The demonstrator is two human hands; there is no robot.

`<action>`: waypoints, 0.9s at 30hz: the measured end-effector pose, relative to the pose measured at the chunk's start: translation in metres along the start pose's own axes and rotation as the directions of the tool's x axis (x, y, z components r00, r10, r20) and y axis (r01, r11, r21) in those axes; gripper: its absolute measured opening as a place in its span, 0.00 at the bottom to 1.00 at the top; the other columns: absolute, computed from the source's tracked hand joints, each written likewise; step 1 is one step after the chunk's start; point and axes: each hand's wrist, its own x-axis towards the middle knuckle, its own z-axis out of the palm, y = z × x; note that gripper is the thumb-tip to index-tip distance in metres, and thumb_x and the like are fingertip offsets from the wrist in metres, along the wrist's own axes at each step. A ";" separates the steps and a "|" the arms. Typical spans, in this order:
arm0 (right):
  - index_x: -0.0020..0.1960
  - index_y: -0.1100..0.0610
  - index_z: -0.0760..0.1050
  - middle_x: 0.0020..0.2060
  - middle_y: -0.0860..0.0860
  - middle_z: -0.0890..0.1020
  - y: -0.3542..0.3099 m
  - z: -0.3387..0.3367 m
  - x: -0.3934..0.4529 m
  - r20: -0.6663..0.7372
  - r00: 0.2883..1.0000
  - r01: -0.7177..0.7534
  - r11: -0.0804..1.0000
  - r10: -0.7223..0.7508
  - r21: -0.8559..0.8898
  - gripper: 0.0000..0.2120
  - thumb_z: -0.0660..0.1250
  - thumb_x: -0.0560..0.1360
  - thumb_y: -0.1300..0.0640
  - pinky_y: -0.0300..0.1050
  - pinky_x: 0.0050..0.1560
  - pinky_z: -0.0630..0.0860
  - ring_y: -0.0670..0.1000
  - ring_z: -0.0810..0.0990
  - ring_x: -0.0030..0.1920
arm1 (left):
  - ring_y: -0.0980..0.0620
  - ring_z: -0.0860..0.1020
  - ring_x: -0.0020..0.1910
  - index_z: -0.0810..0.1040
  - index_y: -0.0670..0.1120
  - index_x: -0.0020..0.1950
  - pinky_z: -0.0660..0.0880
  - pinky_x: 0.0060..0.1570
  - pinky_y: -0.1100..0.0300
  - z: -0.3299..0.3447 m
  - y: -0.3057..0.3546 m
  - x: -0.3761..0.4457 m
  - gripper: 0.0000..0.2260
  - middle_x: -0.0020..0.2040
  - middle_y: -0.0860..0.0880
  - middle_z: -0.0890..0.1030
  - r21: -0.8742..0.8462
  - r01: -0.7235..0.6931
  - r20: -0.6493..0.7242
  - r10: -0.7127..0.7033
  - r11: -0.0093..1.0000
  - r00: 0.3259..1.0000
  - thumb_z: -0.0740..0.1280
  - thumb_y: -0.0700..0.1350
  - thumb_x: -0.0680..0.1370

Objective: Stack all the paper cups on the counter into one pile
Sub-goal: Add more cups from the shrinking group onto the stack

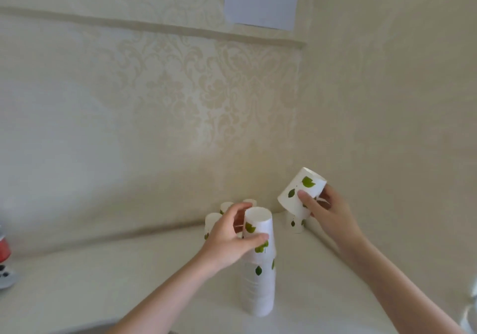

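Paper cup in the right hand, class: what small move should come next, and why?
Probably carry the tilted paper cup in the right hand leftward and lower it, mouth down, onto the stack of upside-down cups. The left hand already grips the stack's top cup, steadying it, and the held cup hangs apart from it, bottom uppermost.

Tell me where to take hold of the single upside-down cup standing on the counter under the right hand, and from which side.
Probably from above: close thumb and fingers around the side wall of the lone cup, near its closed base. It stands mouth down, so the narrow end is up and the rim is against the counter. The right hand, with its raised cup, covers its top now.
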 end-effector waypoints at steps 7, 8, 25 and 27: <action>0.55 0.50 0.77 0.49 0.44 0.84 -0.019 0.028 -0.031 0.232 0.966 0.147 0.980 -0.113 -0.135 0.18 0.74 0.69 0.47 0.37 0.45 0.80 0.42 0.82 0.49 | 0.59 0.76 0.62 0.68 0.61 0.66 0.73 0.66 0.56 0.009 -0.036 -0.021 0.36 0.62 0.57 0.78 -0.024 0.111 0.115 -0.108 0.994 0.988 0.81 0.52 0.62; 0.56 0.49 0.76 0.49 0.43 0.84 -0.014 0.032 -0.033 0.263 0.959 0.150 0.976 -0.105 -0.155 0.20 0.75 0.67 0.45 0.39 0.47 0.80 0.41 0.82 0.50 | 0.58 0.75 0.63 0.66 0.60 0.69 0.71 0.67 0.55 0.005 -0.041 -0.021 0.41 0.63 0.57 0.77 -0.011 0.128 0.132 -0.125 0.992 0.983 0.82 0.54 0.60; 0.58 0.47 0.76 0.56 0.49 0.79 0.105 0.021 0.029 0.107 0.985 -0.123 0.985 0.136 -0.119 0.13 0.70 0.74 0.51 0.39 0.52 0.75 0.45 0.79 0.56 | 0.47 0.71 0.65 0.66 0.49 0.71 0.72 0.63 0.53 -0.054 -0.119 0.084 0.30 0.63 0.51 0.68 0.199 0.289 -0.277 -0.229 0.936 0.933 0.74 0.43 0.72; 0.57 0.45 0.72 0.54 0.52 0.76 0.131 0.021 0.054 -0.001 0.995 -0.097 0.956 0.100 -0.276 0.17 0.71 0.73 0.58 0.44 0.54 0.74 0.52 0.77 0.57 | 0.48 0.72 0.63 0.66 0.50 0.71 0.74 0.63 0.50 -0.048 -0.127 0.097 0.32 0.64 0.49 0.69 0.222 0.292 -0.247 -0.236 0.930 0.940 0.75 0.44 0.70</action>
